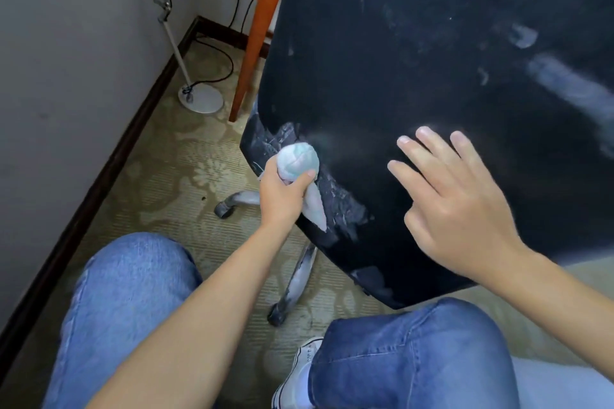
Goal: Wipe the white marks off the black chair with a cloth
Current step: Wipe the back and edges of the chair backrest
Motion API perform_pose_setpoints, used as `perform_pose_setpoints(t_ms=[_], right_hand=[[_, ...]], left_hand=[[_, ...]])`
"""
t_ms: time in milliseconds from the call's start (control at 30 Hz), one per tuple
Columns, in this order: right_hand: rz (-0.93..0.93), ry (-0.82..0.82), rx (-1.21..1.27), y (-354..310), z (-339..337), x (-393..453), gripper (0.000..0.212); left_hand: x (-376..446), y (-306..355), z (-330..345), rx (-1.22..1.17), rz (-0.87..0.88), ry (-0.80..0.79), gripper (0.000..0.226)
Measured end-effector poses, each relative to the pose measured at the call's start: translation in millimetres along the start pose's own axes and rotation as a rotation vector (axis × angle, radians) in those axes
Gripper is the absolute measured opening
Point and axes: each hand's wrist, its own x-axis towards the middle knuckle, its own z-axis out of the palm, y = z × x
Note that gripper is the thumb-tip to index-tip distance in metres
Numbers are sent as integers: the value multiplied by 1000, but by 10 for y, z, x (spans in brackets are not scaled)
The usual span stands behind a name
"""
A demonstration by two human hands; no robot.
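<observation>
Several white marks across black chair, patterned carpet beneath.

Head view looks steeply down, close over the chair.

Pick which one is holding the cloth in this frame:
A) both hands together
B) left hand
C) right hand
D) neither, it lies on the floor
B: the left hand grips the bunched cloth against the marked edge of the black chair, while the right hand lies with straight fingers over the chair, not on the cloth.
</observation>
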Motion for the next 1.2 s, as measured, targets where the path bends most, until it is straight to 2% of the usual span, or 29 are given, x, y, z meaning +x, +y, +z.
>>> perform_pose_setpoints(t_ms=[133, 233, 367, 500, 633, 767, 867, 1067, 1200], right_hand=[[-23, -177, -33, -320, 376, -164, 61], [-34, -240, 78, -619, 715, -210, 63], [142, -80, 334, -797, 895, -359, 54], [348, 137, 529, -911, 983, -587, 34], [435, 244, 617, -930, 1021, -591, 36], [467, 351, 659, -963, 1020, -554, 36], [481, 377, 687, -998, 1021, -525, 33], [504, 419, 766, -987, 988, -466, 31], [512, 409, 777, -983, 971, -446, 30]], left_hand=[[89, -37, 18, -35, 72, -12, 45], [123, -16, 123, -27, 64, 17, 48], [-271, -75, 352, 52, 94, -104, 56], [-658, -328, 468, 145, 167, -240, 59], [-419, -355, 388, 228, 280, -163, 43], [9, -172, 241, 162, 201, 16, 37], [53, -106, 231, 174, 217, 27, 49], [-843, -562, 438, 299, 312, -229, 58], [-750, -536, 394, 330, 345, -253, 52]])
